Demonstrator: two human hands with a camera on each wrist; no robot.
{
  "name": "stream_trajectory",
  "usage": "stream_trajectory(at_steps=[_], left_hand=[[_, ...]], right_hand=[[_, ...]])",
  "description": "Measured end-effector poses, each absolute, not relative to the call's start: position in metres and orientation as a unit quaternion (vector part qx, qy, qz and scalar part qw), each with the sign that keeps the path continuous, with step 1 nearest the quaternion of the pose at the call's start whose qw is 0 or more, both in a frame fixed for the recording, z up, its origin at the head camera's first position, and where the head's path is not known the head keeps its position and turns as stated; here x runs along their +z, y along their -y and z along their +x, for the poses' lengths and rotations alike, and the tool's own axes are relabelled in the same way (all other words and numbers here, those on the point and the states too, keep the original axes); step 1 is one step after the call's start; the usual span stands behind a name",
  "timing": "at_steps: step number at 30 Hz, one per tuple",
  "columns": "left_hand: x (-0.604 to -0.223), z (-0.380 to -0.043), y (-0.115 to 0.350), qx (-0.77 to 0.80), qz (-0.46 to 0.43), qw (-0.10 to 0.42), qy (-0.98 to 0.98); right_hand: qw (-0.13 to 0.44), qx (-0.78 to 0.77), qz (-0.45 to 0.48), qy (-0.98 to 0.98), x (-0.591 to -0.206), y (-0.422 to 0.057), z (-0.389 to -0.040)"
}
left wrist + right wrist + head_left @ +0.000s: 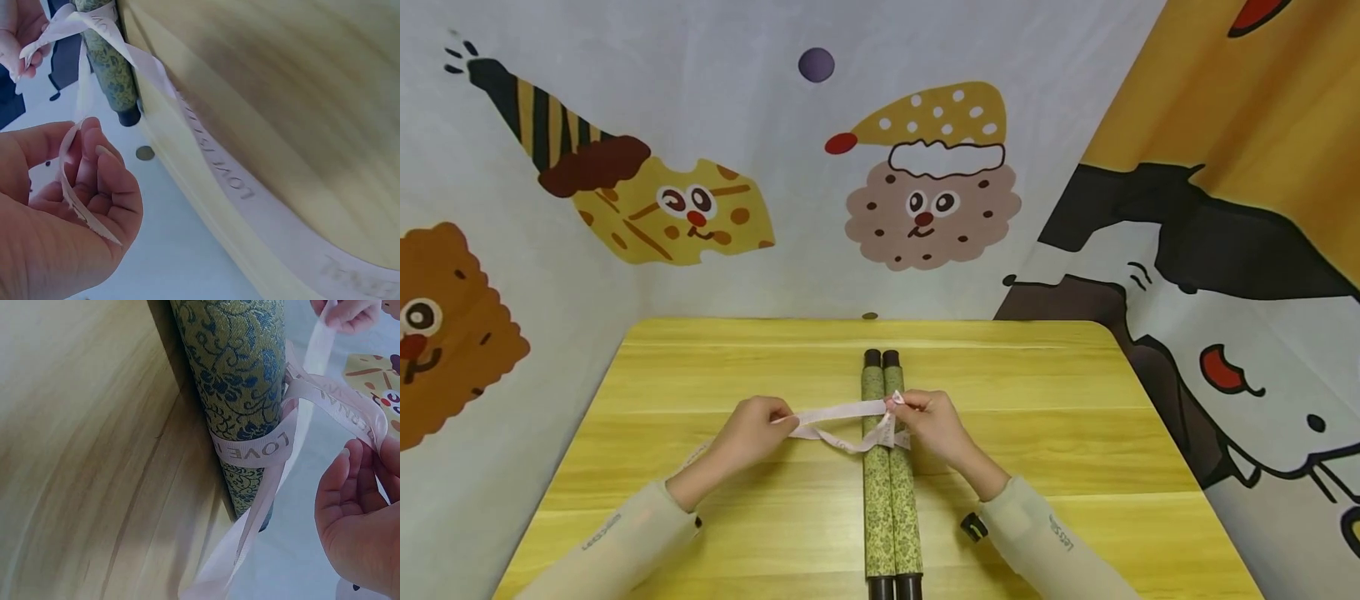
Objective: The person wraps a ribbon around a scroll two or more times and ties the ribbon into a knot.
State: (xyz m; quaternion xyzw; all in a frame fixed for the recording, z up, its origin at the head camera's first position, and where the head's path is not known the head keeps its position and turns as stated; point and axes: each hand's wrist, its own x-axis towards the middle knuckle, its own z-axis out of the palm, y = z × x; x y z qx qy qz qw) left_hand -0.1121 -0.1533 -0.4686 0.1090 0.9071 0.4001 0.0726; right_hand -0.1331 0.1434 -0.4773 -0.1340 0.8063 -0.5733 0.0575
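Note:
Two scrolls [880, 500] in green patterned fabric with black end knobs lie side by side on the table. A pale pink ribbon [842, 412] with printed lettering wraps around them near their far part. My left hand [757, 433], left of the scrolls, pinches one ribbon end between thumb and forefinger, and that length runs taut to the scrolls. On the right side, my right hand [937, 423] pinches another part of the ribbon close to the wrap. In the right wrist view the ribbon [269, 450] circles the patterned fabric, and a loose length hangs from it.
The wooden table [700, 533] has a yellow grain, and its far edge meets a cloth backdrop [737, 83] with cartoon prints. A small black item [974, 527] shows beside the right sleeve. Loose ribbon [237, 200] trails across the table in the left wrist view.

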Motion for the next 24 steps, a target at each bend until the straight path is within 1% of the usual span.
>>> stream_trajectory(at_steps=[4,7,12,15,19,24], left_hand=[[-0.469,-0.104,0.164,0.415,0.08,0.067,-0.904],[-0.468,-0.096,0.171,0.434,0.06,0.075,-0.896],[-0.465,-0.078,0.172,0.476,0.065,0.076,-0.874],[-0.46,-0.066,0.162,0.506,0.073,0.084,-0.855],[-0.455,-0.051,0.14,0.549,0.084,0.123,-0.823],[-0.455,-0.033,0.109,0.593,0.14,0.159,-0.777]], right_hand=[[0.053,-0.569,-0.139,-0.808,-0.477,-0.144,-0.135],[0.054,-0.565,-0.141,-0.811,-0.476,-0.145,-0.137],[0.066,-0.569,-0.143,-0.807,-0.475,-0.146,-0.14],[0.073,-0.573,-0.144,-0.804,-0.475,-0.146,-0.141],[0.075,-0.566,-0.138,-0.809,-0.474,-0.146,-0.141],[0.092,-0.567,-0.135,-0.807,-0.46,-0.143,-0.137]])
